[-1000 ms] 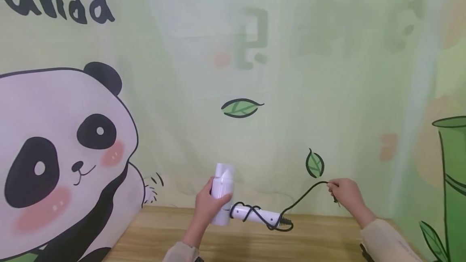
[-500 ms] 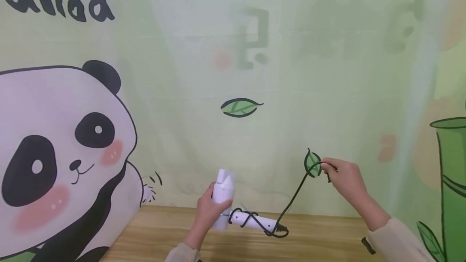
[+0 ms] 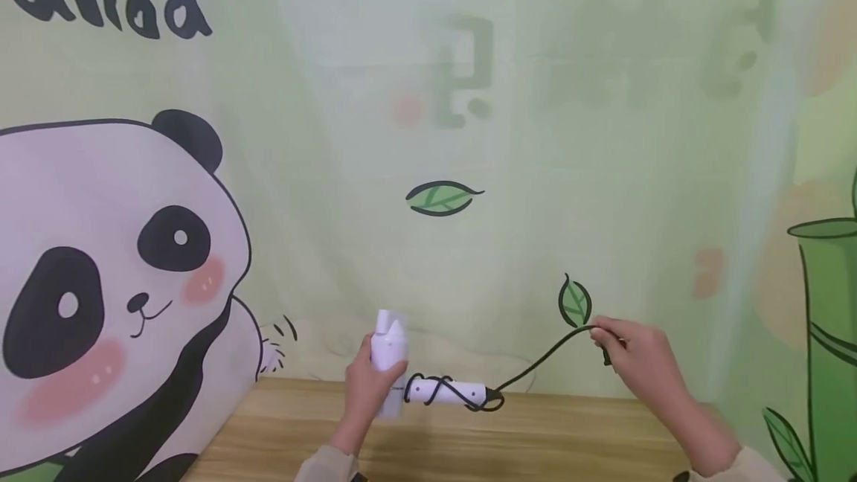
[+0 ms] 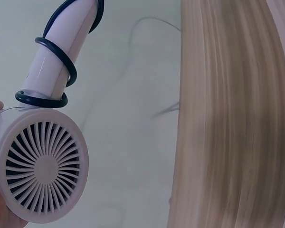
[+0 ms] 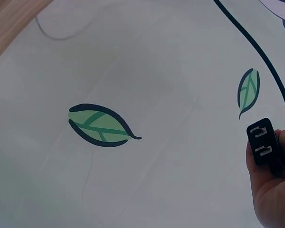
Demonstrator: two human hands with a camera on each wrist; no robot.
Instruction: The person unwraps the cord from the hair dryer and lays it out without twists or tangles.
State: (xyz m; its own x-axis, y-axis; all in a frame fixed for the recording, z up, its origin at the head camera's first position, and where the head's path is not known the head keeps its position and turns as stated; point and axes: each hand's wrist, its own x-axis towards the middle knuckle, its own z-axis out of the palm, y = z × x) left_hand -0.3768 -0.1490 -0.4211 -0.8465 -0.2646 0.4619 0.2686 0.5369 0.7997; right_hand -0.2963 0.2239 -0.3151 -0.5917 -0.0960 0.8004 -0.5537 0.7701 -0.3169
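Pale green backdrop cloth, printed with a panda and leaves, stands behind a wood-grained bench. Seen against the bench's far edge, a white hair dryer is held with its barrel upright, narrow nozzle up, and its handle pointing rightward along that edge. Fingers of the left hand are curled round the barrel; its round slotted grille shows in the left wrist view. Black cord winds loosely about the handle, then rises to the right hand, whose fingers pinch it near a two-pronged plug, above the far edge's right part.
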